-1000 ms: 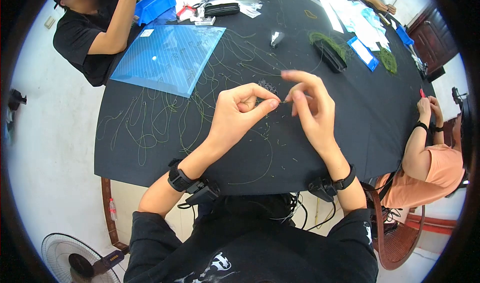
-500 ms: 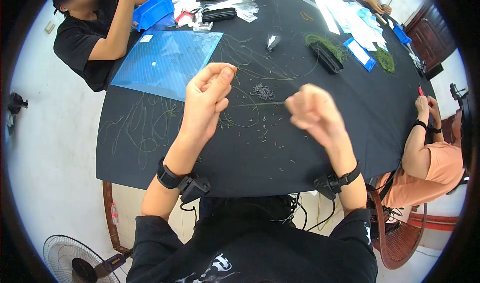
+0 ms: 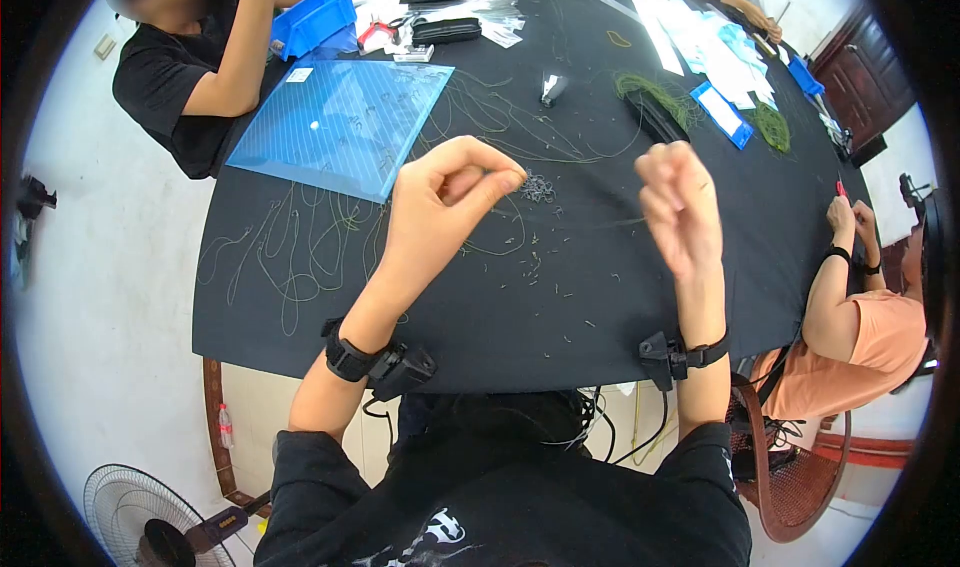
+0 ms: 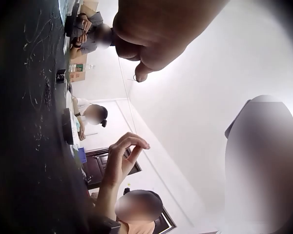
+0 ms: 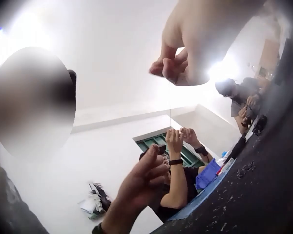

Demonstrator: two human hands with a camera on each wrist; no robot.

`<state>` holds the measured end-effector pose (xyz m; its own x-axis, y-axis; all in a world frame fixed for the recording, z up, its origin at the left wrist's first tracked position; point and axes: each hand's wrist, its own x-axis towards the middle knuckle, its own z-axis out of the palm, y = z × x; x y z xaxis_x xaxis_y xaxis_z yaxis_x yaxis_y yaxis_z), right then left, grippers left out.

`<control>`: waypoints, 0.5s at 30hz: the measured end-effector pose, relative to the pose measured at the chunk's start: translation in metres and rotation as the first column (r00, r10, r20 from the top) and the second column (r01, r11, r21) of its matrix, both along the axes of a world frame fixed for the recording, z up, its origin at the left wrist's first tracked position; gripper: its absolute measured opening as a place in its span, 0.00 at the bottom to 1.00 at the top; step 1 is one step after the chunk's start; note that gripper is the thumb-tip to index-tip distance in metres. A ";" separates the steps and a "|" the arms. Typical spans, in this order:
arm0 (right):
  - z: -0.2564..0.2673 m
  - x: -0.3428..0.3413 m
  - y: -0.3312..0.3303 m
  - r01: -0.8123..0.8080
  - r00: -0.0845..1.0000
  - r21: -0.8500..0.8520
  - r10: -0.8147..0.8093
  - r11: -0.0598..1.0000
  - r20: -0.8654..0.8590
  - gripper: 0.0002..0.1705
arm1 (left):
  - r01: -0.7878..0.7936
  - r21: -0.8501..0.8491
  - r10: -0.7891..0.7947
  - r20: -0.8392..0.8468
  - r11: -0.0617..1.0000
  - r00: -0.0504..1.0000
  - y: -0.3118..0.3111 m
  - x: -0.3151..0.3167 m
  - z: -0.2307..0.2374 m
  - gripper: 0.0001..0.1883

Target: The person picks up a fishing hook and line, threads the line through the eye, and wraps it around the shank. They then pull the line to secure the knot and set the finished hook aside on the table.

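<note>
Green thread is running between the pinching left hand and the right hand, which is gripping it in curled fingers. Gentle, even pulling is probably preventing snaps.

A thread is stretching between the left fingers and right fingers. Left of the left fingers, a sheet is lying on the worktop, a tray sitting beyond. Past the gap between both hands' fingers, a packet is resting. Beyond the right fingers, a case is lying, papers spreading farther off
</note>
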<state>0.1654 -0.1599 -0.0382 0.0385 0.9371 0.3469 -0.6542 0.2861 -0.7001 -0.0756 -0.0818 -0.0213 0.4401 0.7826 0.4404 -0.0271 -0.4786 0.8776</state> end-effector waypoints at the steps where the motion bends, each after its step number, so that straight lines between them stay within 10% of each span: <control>1: 0.003 -0.009 -0.002 0.066 0.983 -0.050 -0.056 0.997 0.174 0.13 | 0.017 0.063 -0.017 0.006 0.998 1.000 0.001 0.002 -0.003 0.03; 5: 0.023 -0.041 -0.009 0.217 0.851 -0.107 -0.135 0.970 0.507 0.17 | 0.033 0.224 -0.017 -0.072 0.974 0.997 -0.004 0.004 0.002 0.06; 15: 0.011 -0.049 -0.010 0.252 0.763 -0.043 -0.171 0.967 0.623 0.07 | 0.166 0.291 -0.150 -0.078 0.942 0.986 -0.007 0.009 -0.005 0.06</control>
